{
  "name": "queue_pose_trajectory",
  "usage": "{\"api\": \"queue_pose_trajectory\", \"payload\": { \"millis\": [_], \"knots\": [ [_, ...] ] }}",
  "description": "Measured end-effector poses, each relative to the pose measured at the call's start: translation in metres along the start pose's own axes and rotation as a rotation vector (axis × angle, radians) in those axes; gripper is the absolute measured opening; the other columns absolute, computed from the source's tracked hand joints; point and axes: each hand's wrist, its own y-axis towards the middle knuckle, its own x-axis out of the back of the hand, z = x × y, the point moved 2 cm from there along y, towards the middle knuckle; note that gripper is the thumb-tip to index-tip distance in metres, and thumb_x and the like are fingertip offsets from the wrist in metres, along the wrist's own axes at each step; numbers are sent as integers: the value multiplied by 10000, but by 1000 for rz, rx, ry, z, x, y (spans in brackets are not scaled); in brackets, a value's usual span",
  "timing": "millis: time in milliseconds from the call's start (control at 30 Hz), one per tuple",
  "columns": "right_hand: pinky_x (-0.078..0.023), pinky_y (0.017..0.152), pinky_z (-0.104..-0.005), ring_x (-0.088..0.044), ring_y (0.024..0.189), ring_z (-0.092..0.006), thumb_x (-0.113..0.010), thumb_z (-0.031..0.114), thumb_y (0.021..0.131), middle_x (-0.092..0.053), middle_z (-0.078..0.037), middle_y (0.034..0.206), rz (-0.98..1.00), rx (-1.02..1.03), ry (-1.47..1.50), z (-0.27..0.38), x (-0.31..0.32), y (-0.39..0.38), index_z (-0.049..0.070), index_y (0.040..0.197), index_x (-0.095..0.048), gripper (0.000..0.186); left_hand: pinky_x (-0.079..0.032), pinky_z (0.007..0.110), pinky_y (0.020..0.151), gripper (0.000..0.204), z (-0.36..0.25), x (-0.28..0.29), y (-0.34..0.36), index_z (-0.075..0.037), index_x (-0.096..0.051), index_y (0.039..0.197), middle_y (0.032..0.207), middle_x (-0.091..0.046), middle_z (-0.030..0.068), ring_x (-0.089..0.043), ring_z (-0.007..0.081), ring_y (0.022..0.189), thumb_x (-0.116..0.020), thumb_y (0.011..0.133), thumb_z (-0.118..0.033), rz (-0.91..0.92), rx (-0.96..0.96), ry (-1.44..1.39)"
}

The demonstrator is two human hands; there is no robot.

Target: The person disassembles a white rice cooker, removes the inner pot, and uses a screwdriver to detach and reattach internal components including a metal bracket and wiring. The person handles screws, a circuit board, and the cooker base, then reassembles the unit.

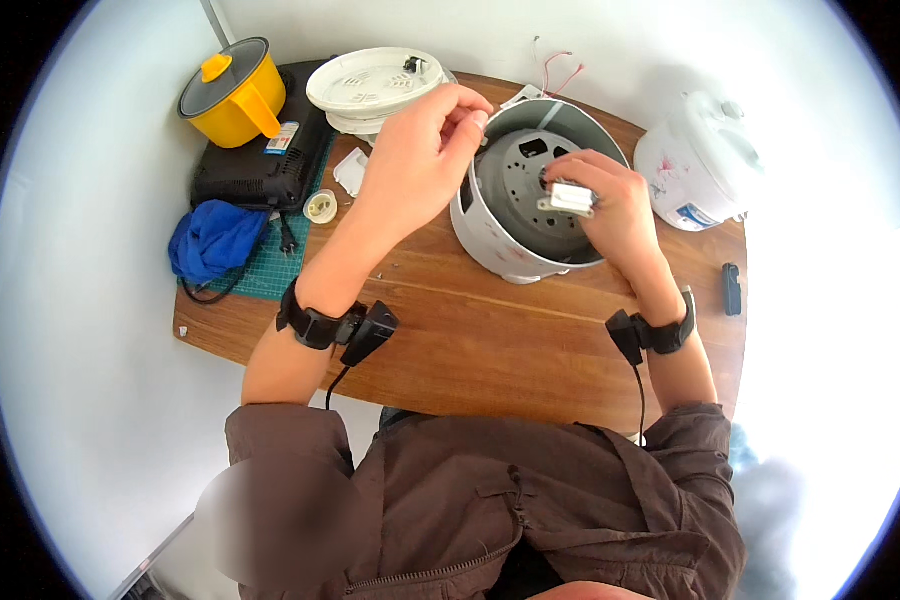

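The right hand (612, 195) pinches a small white part (572, 198) above the open pot body (484, 238); the left hand (425, 150), thumb and finger drawn together (on what, if anything, we cannot tell), is near its rim. We judge the step as handling that part; the next move calls for a steady grip

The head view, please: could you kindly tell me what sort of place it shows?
Probably a small indoor workbench: the wooden table holds an open, hollow appliance shell and a gridded green cutting mat.
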Motion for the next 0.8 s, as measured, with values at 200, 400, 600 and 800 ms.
{"api": "queue_pose_trajectory", "payload": {
  "millis": [200,400,600,800],
  "knots": [
    [-576,728,-318,-727,877,-223,-724,-93,755,-757,-21,1051,-30,-20,-25,-1,0,-11,92,987,-762,299,-463,383,1004,208,23,-8,-3,-66,-695,1149,1201,-630,98,-594,258,1158,-670,945,-96,-102,-240,138],
    [-572,671,-305,-723,860,-210,-725,-118,716,-750,-24,1039,-37,6,-25,-7,1,-11,94,978,-762,339,-273,462,1217,461,53,-29,-14,-69,-613,1374,1527,-452,169,-379,325,1462,-666,943,-226,-36,-193,-108],
    [-586,670,-313,-730,835,-210,-712,-137,692,-749,-43,1025,-44,-72,-15,-4,0,-12,79,976,-763,360,-307,483,1187,543,79,-50,-22,-38,-560,1427,1531,-407,227,-381,353,1431,-545,1028,-405,-20,-185,-326],
    [-587,665,-275,-732,838,-186,-728,-93,706,-753,-85,1037,-12,-73,-90,2,1,-12,29,953,-763,278,-301,489,1181,681,87,-64,-27,-28,-550,1409,1528,-404,236,-377,360,1423,-388,1063,-591,-99,-173,-312]
  ]
}}
